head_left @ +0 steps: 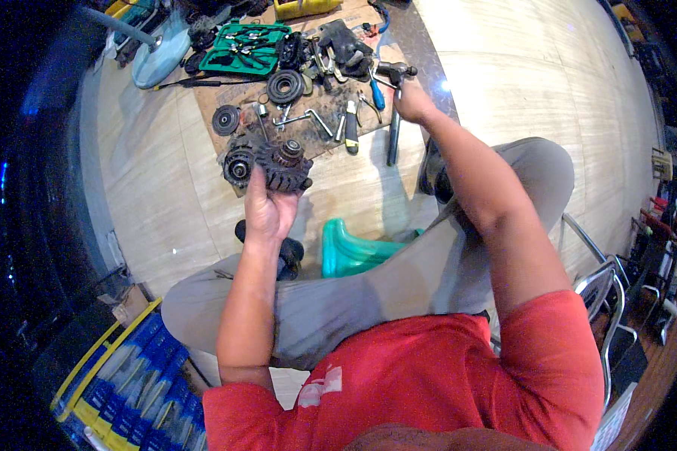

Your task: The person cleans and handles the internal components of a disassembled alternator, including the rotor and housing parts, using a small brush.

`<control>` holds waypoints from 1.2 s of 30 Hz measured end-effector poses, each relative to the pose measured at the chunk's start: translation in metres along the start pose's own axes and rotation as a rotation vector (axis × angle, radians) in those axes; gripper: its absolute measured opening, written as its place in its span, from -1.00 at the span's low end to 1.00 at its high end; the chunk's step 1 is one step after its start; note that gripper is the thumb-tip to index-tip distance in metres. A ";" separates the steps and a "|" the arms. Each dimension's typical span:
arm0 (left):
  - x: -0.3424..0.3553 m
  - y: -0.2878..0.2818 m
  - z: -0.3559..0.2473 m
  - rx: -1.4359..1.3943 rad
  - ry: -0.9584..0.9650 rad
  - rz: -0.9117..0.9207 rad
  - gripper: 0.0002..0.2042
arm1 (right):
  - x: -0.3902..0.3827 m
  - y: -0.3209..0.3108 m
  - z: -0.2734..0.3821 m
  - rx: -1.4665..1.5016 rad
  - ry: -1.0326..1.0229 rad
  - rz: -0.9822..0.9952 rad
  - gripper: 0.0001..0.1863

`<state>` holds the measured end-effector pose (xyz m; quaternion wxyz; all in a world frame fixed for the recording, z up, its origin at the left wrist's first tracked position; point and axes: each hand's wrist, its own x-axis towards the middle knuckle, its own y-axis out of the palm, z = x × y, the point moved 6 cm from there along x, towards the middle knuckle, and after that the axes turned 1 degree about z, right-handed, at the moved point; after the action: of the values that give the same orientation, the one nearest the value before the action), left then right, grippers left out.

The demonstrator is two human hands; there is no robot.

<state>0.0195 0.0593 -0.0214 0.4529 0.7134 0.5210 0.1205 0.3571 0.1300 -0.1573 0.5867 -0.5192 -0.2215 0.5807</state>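
Note:
My left hand (269,212) is closed around the lower side of a dark, finned alternator housing (287,177), lifted in front of the cardboard. A round bearing with a bright ring sits on top of it. Against its left side is a round dark part with a shaft (238,167); whether the two are joined I cannot tell. My right hand (412,102) grips a hammer (393,141) close under its dark head, the handle hanging down below the fingers. Beside that hand lies a blue-handled screwdriver (377,96).
Cardboard (214,98) on the tiled floor carries a pulley (285,87), a smaller disc (226,119), a bent wrench (320,122), a yellow-black utility knife (352,129), dark gloves (344,43) and a green plier case (246,48). A green stool (342,252) stands near my legs.

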 end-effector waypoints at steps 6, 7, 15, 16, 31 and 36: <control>0.006 -0.025 -0.006 0.137 0.069 -0.202 -0.34 | 0.008 0.104 -0.031 -0.141 0.025 0.199 -0.74; 0.005 -0.027 -0.009 0.149 0.064 -0.218 -0.33 | 0.009 0.112 -0.019 -0.124 -0.019 0.150 -0.76; 0.019 -0.028 -0.012 0.137 -0.050 -0.234 -0.23 | 0.060 0.148 0.016 -0.243 0.033 0.022 -0.74; 0.019 -0.026 -0.011 0.135 -0.076 -0.217 -0.21 | 0.060 0.152 0.010 -0.225 0.129 0.030 -0.72; 0.010 -0.008 -0.040 -0.123 -0.013 -0.108 -0.38 | 0.045 0.090 0.025 1.008 0.042 0.035 -0.67; -0.003 0.026 -0.052 -0.129 0.003 0.037 -0.40 | 0.005 -0.036 0.115 1.627 -0.285 0.215 -0.59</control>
<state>0.0017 0.0828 0.0281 0.4951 0.6919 0.4995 0.1631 0.2750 0.1823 -0.0862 0.6864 0.1272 0.2461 0.6724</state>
